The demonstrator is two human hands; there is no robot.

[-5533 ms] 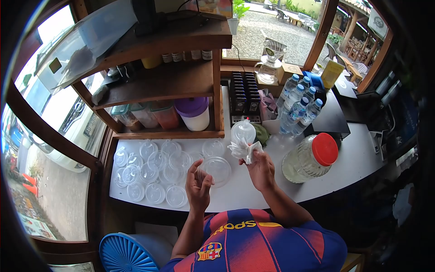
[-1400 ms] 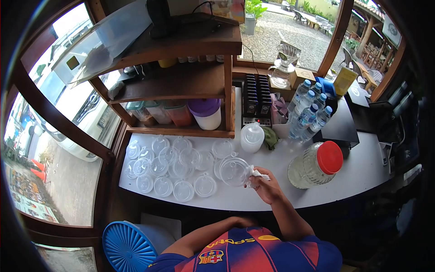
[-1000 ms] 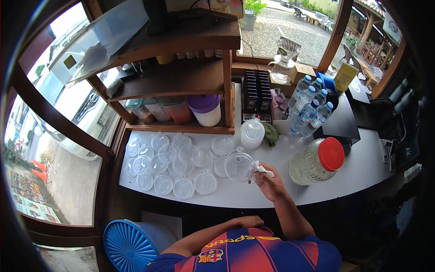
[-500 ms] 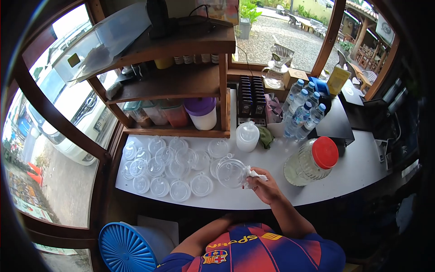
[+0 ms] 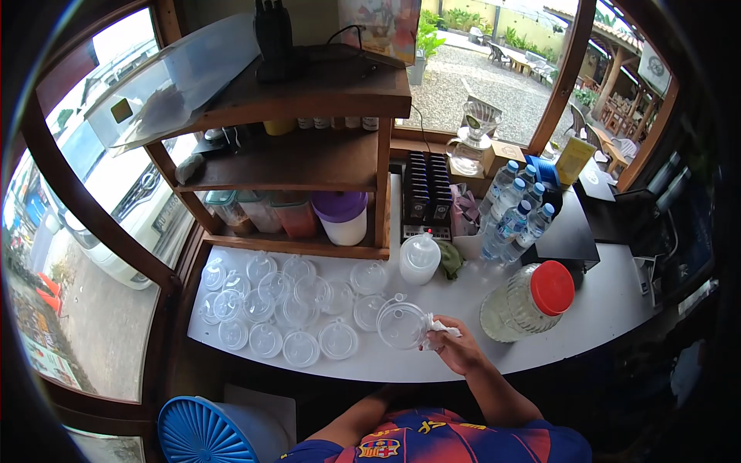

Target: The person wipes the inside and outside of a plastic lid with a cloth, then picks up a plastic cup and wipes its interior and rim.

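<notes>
A clear, round plastic cup lid point(image 5: 402, 325) is held just above the white counter point(image 5: 494, 363), near its front edge and roughly at the middle of its width. The person's right hand point(image 5: 455, 351) is closed on the lid's right rim, pinching it together with a crumpled white cloth point(image 5: 440, 328) that sits between the fingers and the plastic. The lid is tilted slightly, its open face turned up and to the left. The left hand is out of sight below the counter edge; only the left forearm shows above the striped red and blue jersey point(image 5: 432, 444), so whether that hand is open or closed cannot be told.

To the left of the held lid, many more clear plastic lids point(image 5: 278, 309) lie flat on the counter in loose rows, some overlapping. Just behind the held lid stands a small translucent white plastic jug point(image 5: 419, 258), with a green cloth point(image 5: 451, 258) beside it. To the right lies a large clear plastic jar with a red screw cap point(image 5: 531, 299), on its side. Behind that, a cluster of water bottles with blue caps point(image 5: 513, 208) stands upright. A wooden shelf unit point(image 5: 309, 154) rises at the back left, carrying a white tub with a purple lid point(image 5: 342, 216). A blue ribbed plastic bin lid point(image 5: 204, 432) sits below the counter, at the lower left.
</notes>
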